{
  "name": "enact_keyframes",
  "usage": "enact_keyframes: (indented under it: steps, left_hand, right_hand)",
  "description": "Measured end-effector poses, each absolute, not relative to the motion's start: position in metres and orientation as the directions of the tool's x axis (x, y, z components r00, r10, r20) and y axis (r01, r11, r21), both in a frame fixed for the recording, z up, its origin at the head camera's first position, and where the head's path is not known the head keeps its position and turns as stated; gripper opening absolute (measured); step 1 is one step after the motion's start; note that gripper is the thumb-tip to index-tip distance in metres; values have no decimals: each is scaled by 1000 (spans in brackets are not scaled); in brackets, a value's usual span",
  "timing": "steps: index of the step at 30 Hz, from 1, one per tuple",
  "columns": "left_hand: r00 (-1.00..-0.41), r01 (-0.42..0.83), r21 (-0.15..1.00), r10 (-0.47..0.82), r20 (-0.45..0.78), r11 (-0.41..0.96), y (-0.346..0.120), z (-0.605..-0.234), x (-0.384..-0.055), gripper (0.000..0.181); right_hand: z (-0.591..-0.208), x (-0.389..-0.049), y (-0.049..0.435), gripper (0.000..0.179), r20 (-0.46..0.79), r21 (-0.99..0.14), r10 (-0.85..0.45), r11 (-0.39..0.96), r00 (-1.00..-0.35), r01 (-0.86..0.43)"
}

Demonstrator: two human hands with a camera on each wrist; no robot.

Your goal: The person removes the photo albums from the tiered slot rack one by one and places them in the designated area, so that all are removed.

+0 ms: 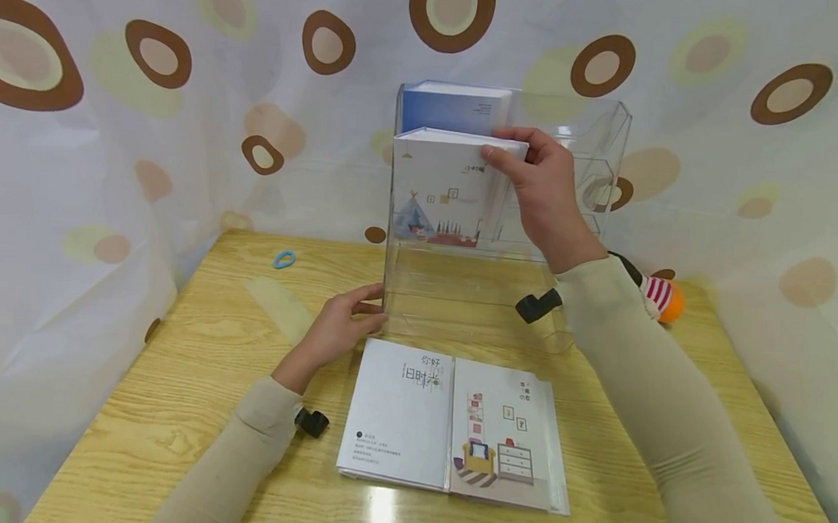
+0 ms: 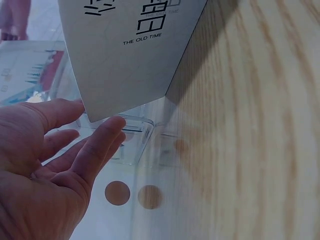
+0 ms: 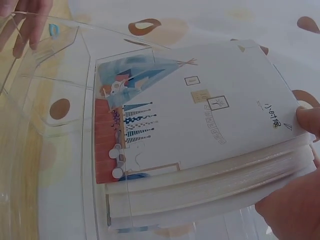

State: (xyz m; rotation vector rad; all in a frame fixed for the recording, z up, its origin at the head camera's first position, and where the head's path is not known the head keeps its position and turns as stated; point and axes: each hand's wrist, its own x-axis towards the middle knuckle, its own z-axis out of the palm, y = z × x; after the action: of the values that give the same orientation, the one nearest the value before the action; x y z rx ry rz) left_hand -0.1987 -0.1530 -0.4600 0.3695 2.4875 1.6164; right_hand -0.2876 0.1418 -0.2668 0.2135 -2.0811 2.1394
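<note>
My right hand (image 1: 548, 193) grips the top right corner of a white book (image 1: 429, 185) with a tent drawing, thumb on its cover and fingers behind. This book stands upright in the raised part of a clear plastic desk rack (image 1: 453, 294), in front of a blue-and-white book (image 1: 453, 113). At the rack's lower left side, my left hand (image 1: 335, 328) rests with fingers extended and spread. Two more white books lie on the table before the rack: one with large characters (image 1: 398, 424), the other with an armchair drawing (image 1: 499, 421).
A blue ring (image 1: 284, 259) lies at the table's back left. Behind my right sleeve is an orange item with a striped part (image 1: 663, 298). A spotted curtain (image 1: 292, 108) hangs behind the wooden table (image 1: 175, 376).
</note>
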Motion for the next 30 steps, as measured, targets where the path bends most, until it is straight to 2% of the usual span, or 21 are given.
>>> enact_keyframes:
  steps: [8, 30]
  left_hand:
    - [-958, 129, 905, 285, 9, 405, -154, -461, -201, 64]
    - [-961, 118, 906, 277, 1, 407, -152, -463, -201, 63]
  right_hand:
    - [-263, -288, 140, 28, 229, -971, 15, -65, -973, -230]
    - [-252, -278, 143, 31, 259, -965, 49, -28, -964, -261]
